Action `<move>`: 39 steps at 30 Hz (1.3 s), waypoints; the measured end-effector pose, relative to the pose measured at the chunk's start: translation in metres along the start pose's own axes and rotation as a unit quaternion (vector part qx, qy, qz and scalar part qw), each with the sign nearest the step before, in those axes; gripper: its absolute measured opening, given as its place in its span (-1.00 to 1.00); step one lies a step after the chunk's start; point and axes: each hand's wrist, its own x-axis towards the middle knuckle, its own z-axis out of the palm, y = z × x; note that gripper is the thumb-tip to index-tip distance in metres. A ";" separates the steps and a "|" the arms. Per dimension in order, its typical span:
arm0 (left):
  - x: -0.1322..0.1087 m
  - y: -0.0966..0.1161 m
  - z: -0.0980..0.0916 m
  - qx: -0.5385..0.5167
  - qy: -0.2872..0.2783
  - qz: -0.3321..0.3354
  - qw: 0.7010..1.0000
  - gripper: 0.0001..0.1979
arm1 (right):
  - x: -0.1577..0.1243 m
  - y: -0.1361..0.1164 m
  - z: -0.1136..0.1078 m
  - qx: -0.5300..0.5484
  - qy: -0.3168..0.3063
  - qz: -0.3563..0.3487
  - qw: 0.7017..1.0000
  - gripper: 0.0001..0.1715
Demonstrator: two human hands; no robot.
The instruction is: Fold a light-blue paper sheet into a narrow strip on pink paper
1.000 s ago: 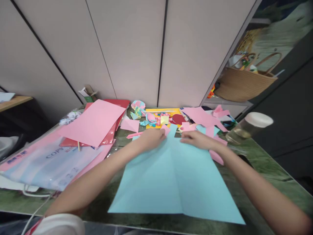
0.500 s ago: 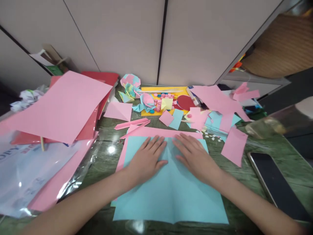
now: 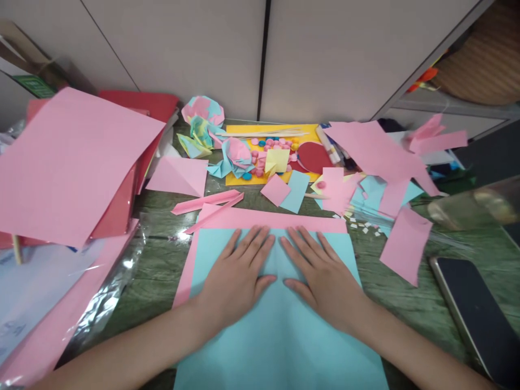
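A large sheet of blue paper (image 3: 280, 346) lies unfolded before me, with a faint crease down its middle. Under it is a pink sheet (image 3: 276, 218), showing along the top and left edges. My left hand (image 3: 239, 273) rests palm down on the blue paper, left of the crease, fingers spread. On the other side of the crease my right hand (image 3: 325, 276) lies flat the same way. Neither hand grips anything. Two folded pink paper strips (image 3: 211, 206) lie just beyond the sheets, one overlapping the pink edge.
At left, a pink sheet (image 3: 77, 168) tops red folders beside a plastic-wrapped paper pack (image 3: 52, 303). Paper flowers (image 3: 238, 154) and a yellow sheet (image 3: 252, 130) with small pompoms are at the back. Pink scraps (image 3: 406, 244) and a phone (image 3: 475, 314) lie right.
The view has shifted closer and tilted, so the sheets appear larger and lower. Both hands stay flat on the blue paper, with the right hand's fingers spread slightly wider.
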 end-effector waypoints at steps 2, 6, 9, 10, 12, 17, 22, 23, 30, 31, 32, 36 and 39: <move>0.001 0.001 0.000 0.001 0.002 -0.001 1.000 -0.39 | 0.000 0.000 0.000 0.003 0.000 0.002 1.000 -0.25; 0.001 0.001 0.000 0.002 0.006 -0.004 1.000 -0.40 | 0.000 -0.001 0.000 0.013 -0.001 0.008 1.000 -0.26; 0.000 0.002 0.000 0.001 0.006 -0.003 1.000 -0.40 | 0.000 -0.001 0.000 0.014 -0.002 0.008 1.000 -0.25; 0.000 0.002 0.000 0.002 0.007 -0.002 1.000 -0.40 | 0.000 -0.001 0.001 0.013 -0.002 0.009 1.000 -0.25; 0.000 0.002 0.000 0.003 0.006 -0.003 1.000 -0.39 | 0.000 -0.002 0.001 0.008 -0.003 0.011 1.000 -0.24; 0.000 0.002 0.000 0.002 0.004 -0.005 1.000 -0.40 | -0.001 -0.002 0.002 0.008 -0.001 0.012 1.000 -0.25; -0.001 0.001 0.001 -0.001 0.007 -0.008 1.000 -0.39 | -0.001 -0.003 0.001 0.009 0.000 0.019 1.000 -0.26; -0.001 0.001 0.001 -0.001 0.007 -0.009 1.000 -0.40 | -0.001 -0.003 0.000 0.009 0.000 0.019 1.000 -0.26; -0.002 0.001 0.001 0.004 0.005 -0.003 1.000 -0.40 | -0.001 -0.003 0.000 0.010 -0.005 0.016 1.000 -0.25; -0.002 0.001 0.001 0.005 0.007 -0.002 1.000 -0.40 | -0.001 -0.003 0.001 0.008 -0.005 0.016 1.000 -0.26; -0.002 0.001 0.002 0.005 0.008 -0.001 1.000 -0.40 | -0.001 -0.003 0.001 0.007 -0.005 0.016 1.000 -0.26; -0.001 0.000 0.003 0.010 0.012 0.003 1.000 -0.39 | -0.003 -0.002 0.000 0.004 -0.001 0.017 1.000 -0.26; -0.001 0.000 0.003 0.016 0.016 0.006 1.000 -0.39 | -0.003 -0.001 0.000 0.003 0.001 0.015 1.000 -0.26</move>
